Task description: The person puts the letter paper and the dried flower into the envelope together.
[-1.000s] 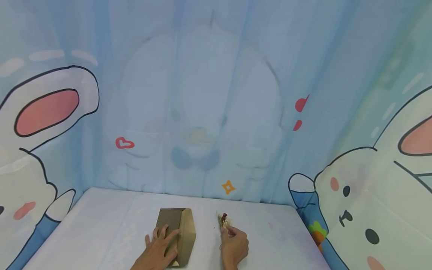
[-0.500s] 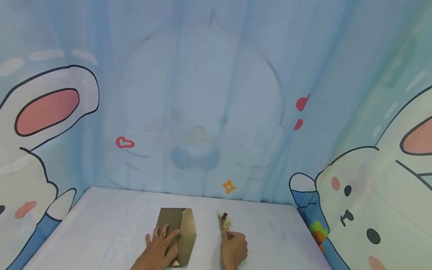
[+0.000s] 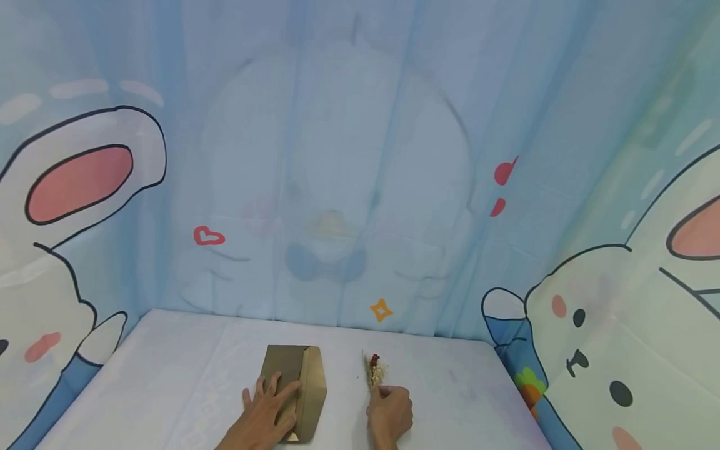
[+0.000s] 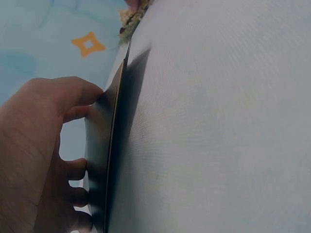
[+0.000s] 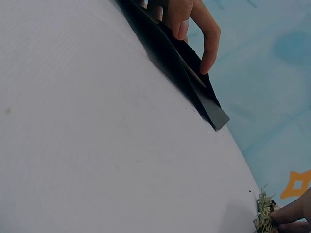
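A gold-brown envelope (image 3: pixel 312 395) lies upright-wise on the white table, its pointed flap folded out to the right. My left hand (image 3: pixel 262 414) rests on it with spread fingers; in the left wrist view the fingertips touch the envelope's (image 4: pixel 99 121) upper face. To the right of it, my right hand (image 3: pixel 389 412) pinches the lower end of a small dried flower bunch (image 3: pixel 374 371) with a dark red bloom and pale sprigs. The right wrist view catches only the bunch (image 5: pixel 264 213) and some fingers at its lower right corner. The stems are mostly hidden by the hand.
The white cloth-covered table (image 3: pixel 180 369) ends at a light blue curtain (image 3: pixel 337 156) with cartoon prints. Between the envelope and the flowers runs a narrow strip of tabletop. Tiny dark specks (image 5: pixel 250 191) lie on the cloth near the flowers.
My right hand has shifted slightly down, toward the stem end, so more of the flower bunch shows. The left hand and the envelope have stayed in place.
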Demonstrator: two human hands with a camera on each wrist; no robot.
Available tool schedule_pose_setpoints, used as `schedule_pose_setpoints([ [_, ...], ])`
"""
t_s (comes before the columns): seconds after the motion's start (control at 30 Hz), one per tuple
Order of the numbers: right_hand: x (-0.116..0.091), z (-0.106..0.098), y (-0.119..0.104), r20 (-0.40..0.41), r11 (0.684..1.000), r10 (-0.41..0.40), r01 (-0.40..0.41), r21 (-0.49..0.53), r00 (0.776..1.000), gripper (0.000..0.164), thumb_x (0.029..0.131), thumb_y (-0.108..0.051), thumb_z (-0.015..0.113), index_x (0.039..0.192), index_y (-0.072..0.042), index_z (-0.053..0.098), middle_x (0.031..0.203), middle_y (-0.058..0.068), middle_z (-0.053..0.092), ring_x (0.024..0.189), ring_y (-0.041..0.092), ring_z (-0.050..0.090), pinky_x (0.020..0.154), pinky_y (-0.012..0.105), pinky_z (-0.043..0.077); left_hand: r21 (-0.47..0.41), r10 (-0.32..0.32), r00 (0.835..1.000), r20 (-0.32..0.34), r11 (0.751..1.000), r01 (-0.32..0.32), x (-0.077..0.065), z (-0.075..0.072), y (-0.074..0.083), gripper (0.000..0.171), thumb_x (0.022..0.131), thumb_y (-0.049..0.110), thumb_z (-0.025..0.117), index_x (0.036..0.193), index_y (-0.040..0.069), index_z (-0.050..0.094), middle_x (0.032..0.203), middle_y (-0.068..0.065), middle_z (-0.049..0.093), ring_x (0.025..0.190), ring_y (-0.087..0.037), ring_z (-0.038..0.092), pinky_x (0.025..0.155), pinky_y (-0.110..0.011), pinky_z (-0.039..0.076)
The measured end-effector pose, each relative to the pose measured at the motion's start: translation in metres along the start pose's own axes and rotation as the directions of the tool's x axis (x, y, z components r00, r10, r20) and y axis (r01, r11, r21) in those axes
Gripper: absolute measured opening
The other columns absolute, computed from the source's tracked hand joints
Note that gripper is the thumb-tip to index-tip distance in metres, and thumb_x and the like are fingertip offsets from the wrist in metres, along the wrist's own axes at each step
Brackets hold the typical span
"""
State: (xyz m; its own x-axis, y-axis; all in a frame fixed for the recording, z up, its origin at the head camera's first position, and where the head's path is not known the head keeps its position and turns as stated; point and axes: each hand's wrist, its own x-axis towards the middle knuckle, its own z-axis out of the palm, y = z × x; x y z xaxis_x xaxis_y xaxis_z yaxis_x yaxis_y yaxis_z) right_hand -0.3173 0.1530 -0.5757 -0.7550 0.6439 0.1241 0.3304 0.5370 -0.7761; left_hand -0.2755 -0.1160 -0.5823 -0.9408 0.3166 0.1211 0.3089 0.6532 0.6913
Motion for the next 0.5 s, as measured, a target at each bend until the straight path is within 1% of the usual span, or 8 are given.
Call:
schedule_pose_setpoints([
  [0.1, 0.0006, -0.0006, 0.0003, -0.004, 1.000, -0.016, 0.016, 0.004, 1.000, 0.012, 0.091, -0.005, 0.078, 0.092, 0.005, 0.083, 0.059, 0.005, 0.072, 0.058, 0.023, 0.068, 0.070, 0.053, 0.055, -0.002, 0.001, 1.000, -0.009, 1.000, -0.001, -0.0011, -0.0008, -0.0002, 0.061, 0.107, 0.047, 0.061, 0.159, 0.013, 0.054, 0.166, -0.038, 0.037, 0.147, -0.080, 0.025, 0.104, -0.101, 0.010],
  [0.33, -0.0008, -0.0024, -0.0015, -0.042, 0.998, -0.044, 0.045, 0.041, 0.998, 0.012, 0.088, -0.006, 0.077, 0.090, 0.004, 0.084, 0.066, 0.010, 0.075, 0.062, 0.026, 0.070, 0.065, 0.048, 0.051, 0.007, -0.014, 1.000, -0.011, 1.000, 0.014, -0.0014, 0.0012, -0.0020, 0.062, 0.107, 0.049, 0.059, 0.159, 0.014, 0.054, 0.167, -0.038, 0.036, 0.148, -0.082, 0.022, 0.105, -0.101, 0.007],
  [0.5, -0.0060, -0.0031, -0.0057, -0.045, 0.998, -0.052, 0.054, 0.044, 0.998, 0.011, 0.087, -0.006, 0.077, 0.087, 0.003, 0.084, 0.069, 0.011, 0.076, 0.063, 0.026, 0.069, 0.064, 0.047, 0.050, 0.012, -0.025, 1.000, -0.015, 1.000, 0.025, -0.0008, 0.0016, 0.0003, 0.062, 0.106, 0.048, 0.061, 0.158, 0.016, 0.054, 0.168, -0.037, 0.037, 0.148, -0.081, 0.023, 0.106, -0.101, 0.008],
])
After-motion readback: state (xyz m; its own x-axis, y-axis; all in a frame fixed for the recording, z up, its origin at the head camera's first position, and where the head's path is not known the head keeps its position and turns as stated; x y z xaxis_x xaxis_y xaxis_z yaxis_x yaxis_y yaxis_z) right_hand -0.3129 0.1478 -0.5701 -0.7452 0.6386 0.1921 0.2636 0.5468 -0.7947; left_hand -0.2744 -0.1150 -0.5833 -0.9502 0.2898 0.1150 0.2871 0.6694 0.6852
